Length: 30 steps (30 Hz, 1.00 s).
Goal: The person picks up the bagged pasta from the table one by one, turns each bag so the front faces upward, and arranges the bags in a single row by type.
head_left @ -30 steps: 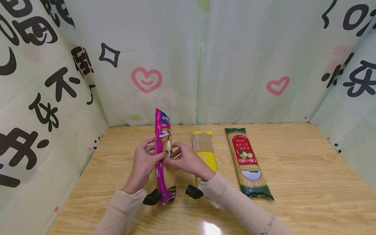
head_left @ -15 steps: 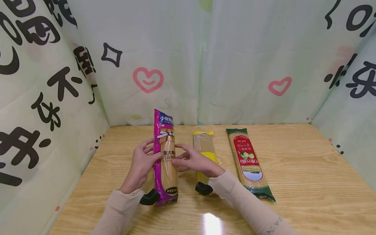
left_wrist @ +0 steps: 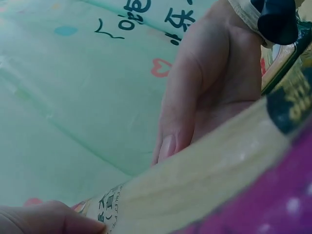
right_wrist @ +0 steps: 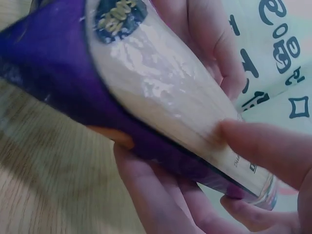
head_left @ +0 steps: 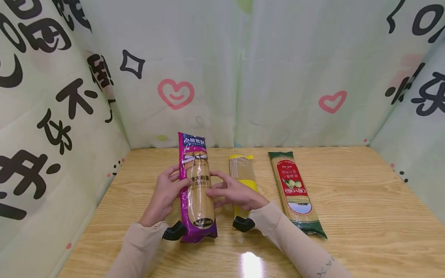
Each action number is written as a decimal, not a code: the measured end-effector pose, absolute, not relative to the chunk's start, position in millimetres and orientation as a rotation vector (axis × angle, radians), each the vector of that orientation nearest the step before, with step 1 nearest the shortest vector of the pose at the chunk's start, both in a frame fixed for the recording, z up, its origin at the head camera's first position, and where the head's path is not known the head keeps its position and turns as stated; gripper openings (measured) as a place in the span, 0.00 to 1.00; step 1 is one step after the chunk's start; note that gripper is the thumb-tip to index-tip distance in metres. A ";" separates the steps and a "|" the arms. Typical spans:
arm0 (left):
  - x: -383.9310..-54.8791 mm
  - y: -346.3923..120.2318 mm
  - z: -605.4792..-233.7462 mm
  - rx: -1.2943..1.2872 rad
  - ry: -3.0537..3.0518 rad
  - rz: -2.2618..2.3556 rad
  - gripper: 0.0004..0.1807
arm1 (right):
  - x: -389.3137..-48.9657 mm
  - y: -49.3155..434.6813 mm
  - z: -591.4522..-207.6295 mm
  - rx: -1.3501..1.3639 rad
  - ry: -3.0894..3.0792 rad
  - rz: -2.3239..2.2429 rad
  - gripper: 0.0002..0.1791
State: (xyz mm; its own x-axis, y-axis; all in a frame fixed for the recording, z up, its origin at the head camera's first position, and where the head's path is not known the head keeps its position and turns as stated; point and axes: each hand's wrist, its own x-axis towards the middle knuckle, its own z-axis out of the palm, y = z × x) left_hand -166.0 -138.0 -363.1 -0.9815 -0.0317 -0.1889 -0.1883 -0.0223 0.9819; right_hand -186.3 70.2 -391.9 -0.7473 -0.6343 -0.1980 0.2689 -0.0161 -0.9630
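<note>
A purple packet of spaghetti (head_left: 200,204) is held up at a tilt, its clear window and printed front facing the head camera. On its left edge my left hand (head_left: 166,193) grips it, thumb across the front. My right hand (head_left: 238,193) holds the opposite edge, its thumb on the window and its other fingers behind. In the left wrist view the packet (left_wrist: 204,170) crosses beneath the right hand (left_wrist: 209,73). Up close in the right wrist view, fingers (right_wrist: 161,195) wrap under the packet (right_wrist: 156,83), and the left hand (right_wrist: 212,39) shows beyond.
Right of the held packet, a yellow-banded noodle packet (head_left: 242,170) lies on the wooden table (head_left: 375,208), partly hidden by the right hand. Farther right lies a green-ended spaghetti packet (head_left: 293,189) with a red label. Printed curtains (head_left: 278,69) enclose the back and sides.
The purple spaghetti packet has turned from edge-on to show its front, and its top has dipped slightly. My right hand has shifted a little to the right with its edge.
</note>
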 end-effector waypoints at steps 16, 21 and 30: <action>-171.0 -142.5 -371.1 -0.222 2.069 2.111 0.30 | -181.7 69.5 -386.1 -0.389 1.719 -1.868 0.36; -170.3 -145.1 -374.0 -0.226 2.096 2.043 0.29 | -176.5 68.3 -381.2 -0.407 1.753 -1.854 0.36; -170.4 -145.9 -375.1 -0.219 2.127 2.046 0.29 | -172.1 68.4 -376.1 -0.421 1.748 -1.864 0.36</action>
State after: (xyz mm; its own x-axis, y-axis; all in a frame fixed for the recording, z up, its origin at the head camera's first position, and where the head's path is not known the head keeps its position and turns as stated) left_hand -170.4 -145.9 -375.1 -0.9726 0.0198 -0.2316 -0.2307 0.0410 0.9722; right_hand -172.1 68.4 -376.1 -0.8026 -0.5806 -0.1371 0.1739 -0.0079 -0.9847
